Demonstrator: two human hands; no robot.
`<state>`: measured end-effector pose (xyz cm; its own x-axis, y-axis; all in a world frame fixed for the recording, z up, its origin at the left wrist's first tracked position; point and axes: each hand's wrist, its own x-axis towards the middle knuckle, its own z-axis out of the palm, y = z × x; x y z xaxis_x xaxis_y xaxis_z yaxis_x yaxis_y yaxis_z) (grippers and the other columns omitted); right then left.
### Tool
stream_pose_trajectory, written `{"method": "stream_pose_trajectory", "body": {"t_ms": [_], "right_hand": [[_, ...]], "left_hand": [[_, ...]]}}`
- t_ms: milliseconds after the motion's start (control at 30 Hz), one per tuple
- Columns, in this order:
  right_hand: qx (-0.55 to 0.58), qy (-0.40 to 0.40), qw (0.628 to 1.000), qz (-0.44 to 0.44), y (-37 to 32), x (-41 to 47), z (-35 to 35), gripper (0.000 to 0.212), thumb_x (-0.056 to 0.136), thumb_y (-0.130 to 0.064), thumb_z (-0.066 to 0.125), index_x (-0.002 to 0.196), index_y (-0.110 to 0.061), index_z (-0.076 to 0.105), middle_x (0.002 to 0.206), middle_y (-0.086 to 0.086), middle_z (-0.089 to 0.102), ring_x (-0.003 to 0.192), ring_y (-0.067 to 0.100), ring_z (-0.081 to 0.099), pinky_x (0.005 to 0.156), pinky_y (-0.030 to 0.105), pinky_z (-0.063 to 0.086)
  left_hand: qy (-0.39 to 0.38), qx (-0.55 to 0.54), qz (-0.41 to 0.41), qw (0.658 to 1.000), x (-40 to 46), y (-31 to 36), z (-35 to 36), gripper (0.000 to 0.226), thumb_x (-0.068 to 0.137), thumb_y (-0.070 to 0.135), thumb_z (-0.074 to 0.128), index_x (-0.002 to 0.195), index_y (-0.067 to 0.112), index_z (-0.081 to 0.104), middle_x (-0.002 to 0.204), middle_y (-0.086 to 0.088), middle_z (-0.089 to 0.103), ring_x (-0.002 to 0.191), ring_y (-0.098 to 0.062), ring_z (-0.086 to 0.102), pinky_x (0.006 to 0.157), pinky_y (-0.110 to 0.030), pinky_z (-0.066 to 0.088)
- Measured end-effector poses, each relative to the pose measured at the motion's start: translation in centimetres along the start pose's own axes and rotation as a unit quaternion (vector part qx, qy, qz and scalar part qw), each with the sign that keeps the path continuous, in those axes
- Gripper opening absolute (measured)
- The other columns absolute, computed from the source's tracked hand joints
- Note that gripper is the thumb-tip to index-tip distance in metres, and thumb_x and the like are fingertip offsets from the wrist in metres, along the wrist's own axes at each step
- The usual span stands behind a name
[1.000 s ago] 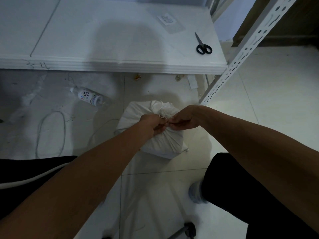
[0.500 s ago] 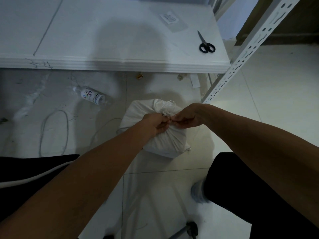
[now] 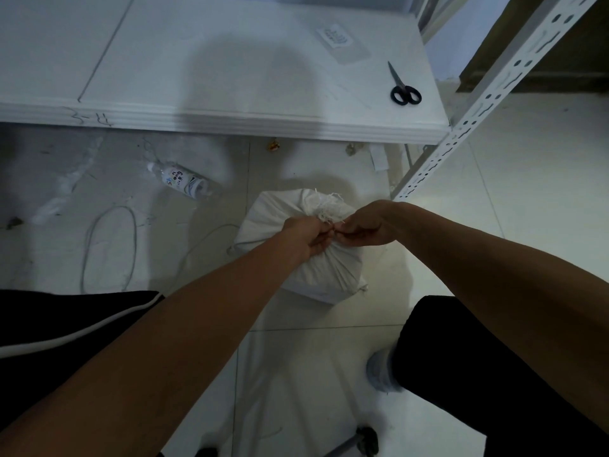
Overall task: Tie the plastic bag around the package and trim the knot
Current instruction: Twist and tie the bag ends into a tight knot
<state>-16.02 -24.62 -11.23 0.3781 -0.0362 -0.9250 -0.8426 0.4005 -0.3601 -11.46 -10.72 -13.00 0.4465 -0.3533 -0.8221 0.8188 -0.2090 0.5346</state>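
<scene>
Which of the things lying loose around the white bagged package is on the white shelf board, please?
The black-handled scissors, alone near the board's right end; the labelled plastic bottle lies on the floor tiles.

White plastic-bagged package [image 3: 329,272] on floor tiles, neck gathered into frayed knot [image 3: 324,206]; black-handled scissors [image 3: 402,87] shut on shelf.

pale glossy floor tiles [image 3: 543,199] spread under dim light, a low white shelf board [image 3: 230,77] crossing the top, a perforated white metal upright [image 3: 487,100] slanting at its right end, brown wall beyond.
</scene>
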Motion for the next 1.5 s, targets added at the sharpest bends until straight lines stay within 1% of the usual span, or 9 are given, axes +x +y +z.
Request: {"method": "stream_pose_trajectory", "body": {"t_ms": [200, 300, 500, 767, 900, 1067, 1200, 1300, 1500], "right_hand": [[0.004, -0.003, 1.000, -0.007, 0.2, 0.1, -0.2, 0.012, 0.095, 0.004, 0.053, 0.087, 0.003, 0.062, 0.086, 0.011, 0.064, 0.082, 0.015, 0.060, 0.055, 0.023, 0.060], [0.002, -0.001, 1.000, -0.010, 0.3, 0.1, -0.2, 0.012, 0.095, 0.004, 0.052, 0.088, 0.003, 0.062, 0.086, 0.011, 0.064, 0.082, 0.015, 0.061, 0.055, 0.023, 0.060], [0.019, -0.011, 0.999, -0.025, 0.4, 0.5, -0.2, 0.011, 0.095, 0.004, 0.054, 0.090, 0.002, 0.063, 0.085, 0.010, 0.066, 0.082, 0.014, 0.063, 0.073, 0.024, 0.060], [-0.015, 0.028, 0.996, -0.087, 1.2, 0.2, 0.1, 0.012, 0.094, 0.000, 0.058, 0.084, -0.005, 0.065, 0.082, 0.006, 0.066, 0.080, 0.011, 0.061, 0.091, 0.026, 0.054], [-0.015, 0.024, 0.996, -0.087, 1.3, 0.0, 0.0, 0.010, 0.093, 0.002, 0.058, 0.089, 0.000, 0.066, 0.086, 0.010, 0.067, 0.085, 0.014, 0.064, 0.076, 0.022, 0.060], [-0.065, 0.052, 0.989, -0.126, 1.0, -0.7, 0.1, 0.009, 0.087, 0.012, 0.062, 0.087, 0.005, 0.067, 0.086, 0.016, 0.069, 0.083, 0.022, 0.070, 0.068, 0.027, 0.062], [-0.114, 0.081, 0.975, -0.174, 1.2, -0.6, 0.3, 0.017, 0.082, 0.013, 0.067, 0.089, -0.002, 0.063, 0.081, 0.016, 0.067, 0.075, 0.023, 0.070, 0.067, 0.030, 0.063], [-0.110, 0.081, 0.971, -0.195, 1.4, -0.5, -0.1, 0.024, 0.081, 0.015, 0.067, 0.091, -0.004, 0.058, 0.081, 0.018, 0.066, 0.070, 0.024, 0.070, 0.068, 0.033, 0.063], [-0.133, 0.061, 0.966, -0.215, 1.6, -0.7, -0.1, 0.020, 0.081, 0.016, 0.066, 0.084, -0.003, 0.059, 0.082, 0.018, 0.064, 0.076, 0.027, 0.068, 0.078, 0.035, 0.061]], "left_hand": [[-0.001, -0.001, -0.002, 1.000, -0.1, 0.0, 0.0, 0.006, 0.087, -0.002, 0.064, 0.091, 0.003, 0.065, 0.073, -0.008, 0.067, 0.062, -0.010, 0.063, 0.045, -0.020, 0.054], [-0.002, -0.004, -0.001, 1.000, -0.1, -0.1, 0.1, 0.006, 0.087, -0.002, 0.064, 0.086, 0.004, 0.064, 0.072, -0.008, 0.065, 0.061, -0.010, 0.061, 0.046, -0.019, 0.054], [0.007, -0.037, 0.016, 0.999, -0.3, -0.2, 0.2, 0.009, 0.087, -0.004, 0.062, 0.089, 0.003, 0.065, 0.074, -0.009, 0.067, 0.062, -0.011, 0.062, 0.050, -0.020, 0.056], [-0.007, -0.057, 0.017, 0.998, -0.5, -0.6, -0.1, 0.010, 0.086, -0.003, 0.065, 0.092, 0.006, 0.068, 0.076, -0.007, 0.071, 0.059, -0.010, 0.067, 0.051, -0.021, 0.057], [-0.004, -0.035, 0.003, 0.999, -0.6, -0.5, -0.4, 0.006, 0.083, 0.001, 0.071, 0.086, 0.005, 0.068, 0.073, -0.008, 0.071, 0.061, -0.011, 0.067, 0.056, -0.023, 0.060], [0.004, -0.012, -0.005, 1.000, -0.7, -0.4, -0.4, 0.006, 0.082, 0.000, 0.072, 0.083, 0.002, 0.067, 0.053, -0.006, 0.069, 0.044, -0.008, 0.065, 0.048, -0.021, 0.057], [0.012, 0.011, -0.002, 1.000, -0.6, -0.2, -0.4, 0.013, 0.083, -0.001, 0.070, 0.096, -0.003, 0.068, 0.055, -0.009, 0.070, 0.043, -0.010, 0.064, 0.046, -0.022, 0.056], [-0.007, 0.045, -0.014, 0.999, -0.7, -0.1, -0.5, 0.011, 0.085, 0.006, 0.070, 0.093, -0.001, 0.068, 0.065, -0.009, 0.070, 0.048, -0.011, 0.064, 0.051, -0.023, 0.057], [-0.017, 0.073, -0.009, 0.997, -0.9, 0.1, -0.7, 0.007, 0.086, 0.008, 0.069, 0.084, 0.001, 0.068, 0.054, -0.005, 0.068, 0.043, -0.009, 0.063, 0.050, -0.021, 0.055]]}}
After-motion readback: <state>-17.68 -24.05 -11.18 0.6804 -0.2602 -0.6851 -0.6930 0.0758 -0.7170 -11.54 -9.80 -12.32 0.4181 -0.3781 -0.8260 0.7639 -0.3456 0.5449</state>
